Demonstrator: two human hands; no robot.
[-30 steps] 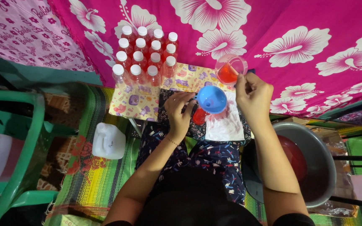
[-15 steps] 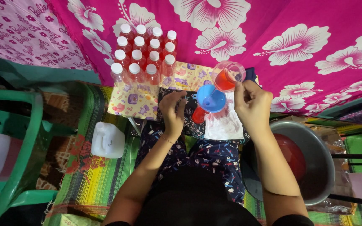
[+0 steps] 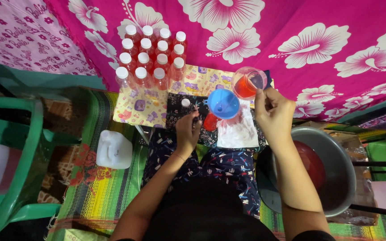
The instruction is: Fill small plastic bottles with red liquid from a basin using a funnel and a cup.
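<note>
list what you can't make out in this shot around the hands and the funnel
Head view only:
- Bottle under the blue funnel: mostly hidden by the funnel, so its fill level is unknown.
- Left hand grip: fingers curl away; the small white cap sits just above them, contact unclear.
- Right hand grip on the cup: its handle is hidden by the fingers.
- Grey basin: partly covered by the right arm.

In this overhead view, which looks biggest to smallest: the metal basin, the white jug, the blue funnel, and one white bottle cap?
1. Metal basin, partly hidden by the right arm.
2. White jug.
3. Blue funnel, though it sits higher, nearer the camera, so it may look larger than it is.
4. Bottle cap.
</note>
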